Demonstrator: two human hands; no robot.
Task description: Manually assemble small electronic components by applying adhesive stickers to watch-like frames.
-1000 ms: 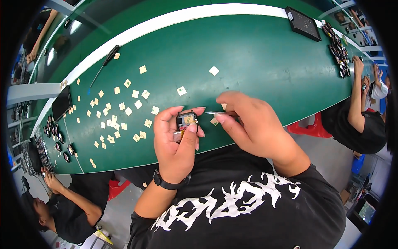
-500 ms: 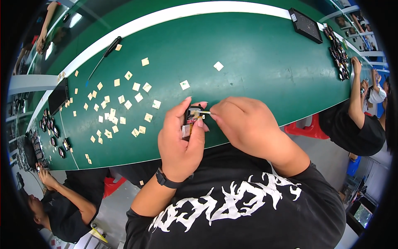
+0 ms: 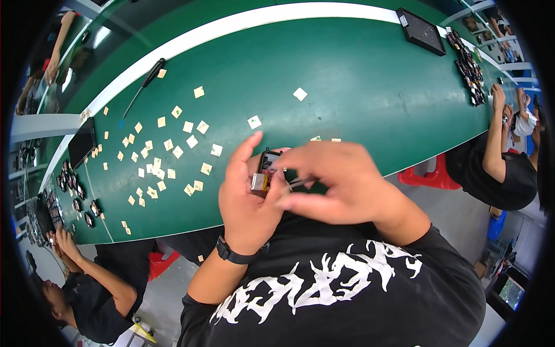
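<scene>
My left hand [image 3: 250, 188] is closed around a small opened electronic device [image 3: 267, 173] with a black housing, a dark reddish circuit board and a silver pouch battery [image 3: 259, 182]. Over the device's right side is my right hand [image 3: 341, 182], smeared by motion, with its thumb and fingers curled. A thin metal tool that looks like tweezers [image 3: 298, 183] shows between those fingers, close to the left thumb. The device's right part is hidden behind the fingers.
Many pale square stickers [image 3: 192, 141] lie scattered on the green table [image 3: 370, 69]. A black-handled screwdriver [image 3: 151, 74] rests at the far left, a black tray [image 3: 422, 32] at the far right. Dark small parts pile up at both ends. Co-workers sit to either side.
My right hand has swung down and toward me, its fingers now lower beside the left thumb. Two pale squares now show beyond it. My left hand still holds the device.
</scene>
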